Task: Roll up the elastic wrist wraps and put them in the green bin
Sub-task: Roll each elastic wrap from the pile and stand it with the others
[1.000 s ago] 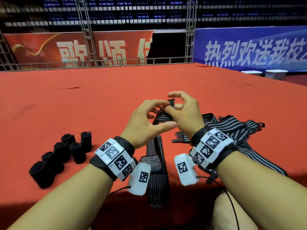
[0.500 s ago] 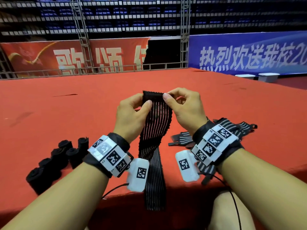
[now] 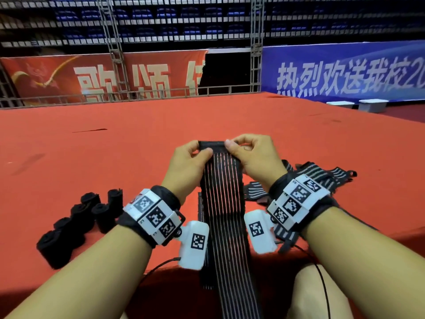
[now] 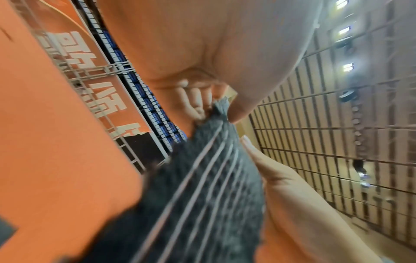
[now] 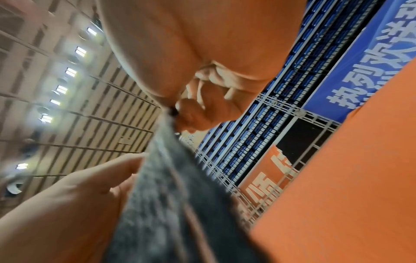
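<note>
A black elastic wrist wrap point(image 3: 222, 199) with thin pale stripes hangs taut from both hands down over the red platform's near edge. My left hand point(image 3: 195, 155) pinches its top left corner, and my right hand point(image 3: 239, 149) pinches the top right corner. The top edge point(image 3: 211, 143) looks folded over into a small roll. The left wrist view shows the wrap point(image 4: 202, 178) running up to the pinching fingers point(image 4: 195, 101). In the right wrist view the wrap point(image 5: 171, 178) ends at the thumb and curled fingers point(image 5: 193, 113). No green bin is in view.
Several rolled black wraps point(image 3: 78, 224) stand in a cluster at my left on the red platform point(image 3: 115, 157). A heap of unrolled striped wraps point(image 3: 322, 178) lies behind my right wrist. Two white blocks point(image 3: 358, 104) sit beyond the platform's far right edge.
Both hands lifted the wrap's end off the platform and spread it flat between them. The top edge has since been turned over, and the head view has come closer.
</note>
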Tool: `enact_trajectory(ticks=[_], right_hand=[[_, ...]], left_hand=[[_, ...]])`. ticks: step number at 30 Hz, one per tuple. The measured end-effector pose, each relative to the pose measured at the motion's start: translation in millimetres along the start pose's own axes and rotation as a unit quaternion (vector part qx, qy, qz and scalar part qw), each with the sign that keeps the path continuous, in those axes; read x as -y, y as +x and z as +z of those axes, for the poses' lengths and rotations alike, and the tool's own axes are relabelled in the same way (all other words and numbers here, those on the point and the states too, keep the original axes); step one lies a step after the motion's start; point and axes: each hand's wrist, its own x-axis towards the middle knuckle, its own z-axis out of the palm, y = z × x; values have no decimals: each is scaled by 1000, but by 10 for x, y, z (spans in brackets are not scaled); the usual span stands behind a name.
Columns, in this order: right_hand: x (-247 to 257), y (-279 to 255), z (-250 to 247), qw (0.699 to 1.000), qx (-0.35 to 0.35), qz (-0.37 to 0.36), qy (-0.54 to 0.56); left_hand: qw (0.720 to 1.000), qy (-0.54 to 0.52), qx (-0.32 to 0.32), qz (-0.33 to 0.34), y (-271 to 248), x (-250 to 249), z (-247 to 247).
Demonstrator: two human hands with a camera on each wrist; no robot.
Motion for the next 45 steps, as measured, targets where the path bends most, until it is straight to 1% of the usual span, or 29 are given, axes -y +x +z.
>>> enact_trajectory(ticks=[3,5,8,10,14,17,22,25,28,31,36,39,41,45], right_hand=[[-470,-60,27,993,51,70,-80],[-742,-122,55,986,78,110,-98],[-1093,-176,117,978,105,135,-120],[-1290,-163,171,976,105,144,-127],[-1639,12,282,976,75,164,-125],[-1881,170,355,974,72,168,-134],[-2231,378,462,966,81,196,-144],[-2425,543,504,960,82,209,-168],[-2549,695,543,948,84,226,-206],[-2607,808,589,932,107,248,-242],[-2659,931,677,903,138,292,-285],[-2692,962,749,881,168,310,-314],[-2691,971,762,875,176,317,-322],[-2672,964,731,871,189,313,-328]], left_hand=[[997,50,19,-59,2,456,-18],[992,90,30,-86,3,770,-37],[986,110,39,-115,12,1180,-64],[985,119,31,-119,49,1454,-89],[986,127,3,-110,214,1782,-136],[983,120,-13,-136,397,2068,-185],[977,96,-9,-190,648,2411,-200],[974,89,0,-210,808,2585,-200],[970,93,10,-225,950,2730,-199],[964,95,12,-247,1062,2832,-190],[949,64,0,-307,1158,3012,-219],[940,46,-11,-339,1222,3058,-237],[935,35,-25,-352,1269,3072,-228],[932,34,-42,-358,1307,3067,-191]])
